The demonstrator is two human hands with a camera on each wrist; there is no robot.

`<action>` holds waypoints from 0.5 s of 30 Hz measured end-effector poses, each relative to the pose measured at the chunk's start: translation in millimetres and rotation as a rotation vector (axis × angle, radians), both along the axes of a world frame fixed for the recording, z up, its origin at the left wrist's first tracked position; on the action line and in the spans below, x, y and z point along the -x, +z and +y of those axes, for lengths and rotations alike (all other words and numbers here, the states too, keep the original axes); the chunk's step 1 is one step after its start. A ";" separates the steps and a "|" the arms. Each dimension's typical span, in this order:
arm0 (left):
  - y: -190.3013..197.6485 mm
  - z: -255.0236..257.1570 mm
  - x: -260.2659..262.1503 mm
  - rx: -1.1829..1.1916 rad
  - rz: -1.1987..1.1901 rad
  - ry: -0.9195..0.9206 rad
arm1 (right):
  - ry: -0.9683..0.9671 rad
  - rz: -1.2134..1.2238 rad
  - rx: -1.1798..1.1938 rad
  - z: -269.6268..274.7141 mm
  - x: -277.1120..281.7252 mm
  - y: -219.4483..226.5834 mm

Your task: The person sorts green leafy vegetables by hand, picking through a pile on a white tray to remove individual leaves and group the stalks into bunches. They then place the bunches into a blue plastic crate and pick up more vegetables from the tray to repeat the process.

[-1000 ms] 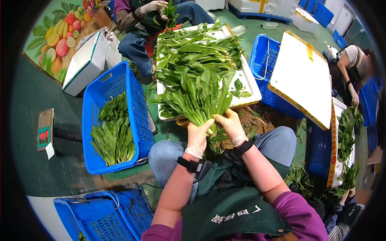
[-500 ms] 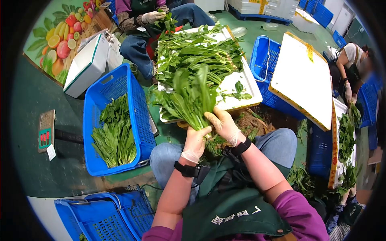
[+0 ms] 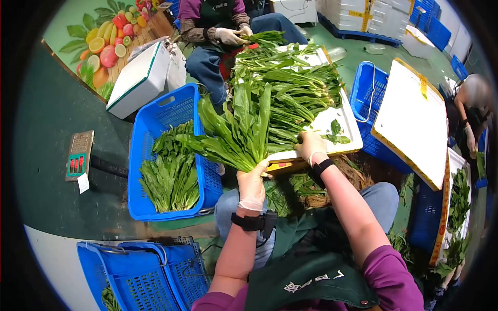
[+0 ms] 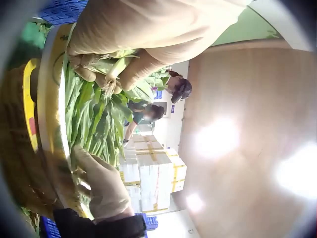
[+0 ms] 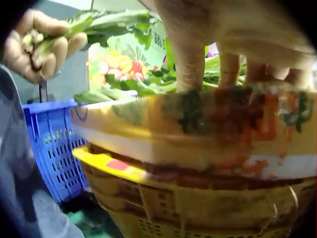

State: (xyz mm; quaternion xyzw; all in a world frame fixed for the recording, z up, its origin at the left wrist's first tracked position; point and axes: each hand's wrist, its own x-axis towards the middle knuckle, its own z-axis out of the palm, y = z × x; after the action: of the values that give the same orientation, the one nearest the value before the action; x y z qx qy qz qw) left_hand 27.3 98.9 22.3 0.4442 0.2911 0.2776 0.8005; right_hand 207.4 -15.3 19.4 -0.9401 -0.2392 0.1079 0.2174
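Observation:
My gloved left hand (image 3: 251, 187) grips a bunch of long-leaved greens (image 3: 239, 132) by the stem ends, leaves fanned upward. The left wrist view shows pale root ends (image 4: 111, 82) poking out between thumb and fingers. A pile of the same greens (image 3: 290, 85) covers much of a white foam tray (image 3: 354, 122) in front of me. At the tray's near edge is my gloved right hand (image 3: 313, 146), beside the pile's stem ends. Its fingers (image 5: 188, 64) reach down over the rim in the right wrist view, with nothing seen held in them.
A blue crate (image 3: 136, 179) with greens stands at left, beside a scale (image 3: 80, 155). Another person (image 3: 218, 23) sits across the tray, handling greens. A white foam lid (image 3: 412, 122) leans over a blue crate at right. Nested blue crates (image 3: 140, 280) sit lower left.
My right hand has left the bunch and moved right to the tray's edge. The left hand alone holds the bunch, now farther left of the pile. The head view has shifted leftward.

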 end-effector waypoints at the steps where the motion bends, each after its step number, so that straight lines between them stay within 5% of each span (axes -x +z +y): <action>1: 3.0 -0.2 -0.2 0.000 -0.001 0.002 | 0.009 0.008 -0.031 -0.5 -3.3 -3.2; 3: 6.5 -5.1 -1.8 0.020 -0.039 0.126 | 0.012 0.017 -0.055 -2.1 -8.3 -12.6; 5: -2.2 3.4 1.2 0.010 -0.023 0.189 | -0.108 0.120 -0.437 -12.5 -12.2 -20.0; 9: -2.0 2.0 1.0 0.071 -0.040 0.222 | 0.006 0.755 -0.922 -32.3 6.1 -0.4; 11: 1.6 -1.9 1.0 0.196 0.011 0.124 | 0.038 0.962 -0.979 -35.3 16.1 6.6; 15: -2.0 -21.7 -6.7 0.280 -0.006 -0.027 | 0.100 0.921 -0.955 -33.1 37.1 3.9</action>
State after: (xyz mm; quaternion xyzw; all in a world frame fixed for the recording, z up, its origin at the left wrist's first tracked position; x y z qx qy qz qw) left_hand 34.1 77.2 20.4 0.3311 0.3185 0.2248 0.8593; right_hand 170.3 -48.5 23.3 -0.5861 -0.1870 0.3906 0.6848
